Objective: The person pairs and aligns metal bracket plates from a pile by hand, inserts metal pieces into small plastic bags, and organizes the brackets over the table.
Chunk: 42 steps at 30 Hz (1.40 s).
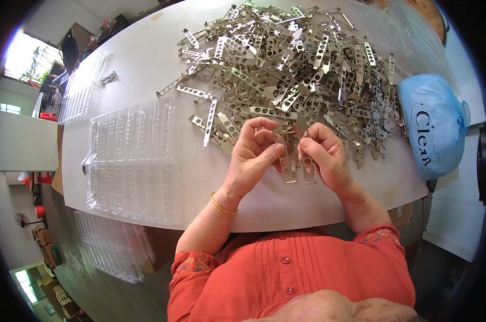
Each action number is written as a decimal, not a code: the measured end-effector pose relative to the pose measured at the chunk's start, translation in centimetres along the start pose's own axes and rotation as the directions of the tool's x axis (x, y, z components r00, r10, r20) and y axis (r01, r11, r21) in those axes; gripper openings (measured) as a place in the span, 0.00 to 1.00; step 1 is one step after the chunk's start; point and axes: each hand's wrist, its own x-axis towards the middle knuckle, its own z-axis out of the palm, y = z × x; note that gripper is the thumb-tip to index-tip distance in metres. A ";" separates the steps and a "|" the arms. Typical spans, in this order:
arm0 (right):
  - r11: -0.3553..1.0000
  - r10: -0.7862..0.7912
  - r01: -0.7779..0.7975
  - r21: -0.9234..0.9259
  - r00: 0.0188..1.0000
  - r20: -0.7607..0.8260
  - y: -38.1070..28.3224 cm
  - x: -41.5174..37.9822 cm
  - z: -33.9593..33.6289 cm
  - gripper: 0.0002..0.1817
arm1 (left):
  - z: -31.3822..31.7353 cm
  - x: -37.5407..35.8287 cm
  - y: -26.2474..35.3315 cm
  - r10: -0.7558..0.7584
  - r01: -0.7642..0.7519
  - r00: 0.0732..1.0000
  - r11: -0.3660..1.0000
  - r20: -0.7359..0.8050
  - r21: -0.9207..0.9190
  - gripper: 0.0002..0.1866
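Both hands are at the near edge of a large pile of perforated metal strips on the white table. My left hand, with a gold bangle at the wrist, pinches an upright metal strip between thumb and fingers. Close beside it on the right, my right hand pinches another metal strip. The two strips hang side by side, their lower ends pointing toward my body. My fingers cover the upper parts of both strips.
Clear plastic trays lie on the table at left, with another tray behind. More trays are below the table edge. A blue bag marked "Clean" sits at right, and clear plastic sheeting lies behind it.
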 end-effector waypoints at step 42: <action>0.982 0.074 -0.075 -0.171 0.997 -0.008 -0.1 -0.2 0.8 0.07 | -0.1 0.2 0.1 -0.126 0.133 0.990 0.985 0.068 -0.109 0.32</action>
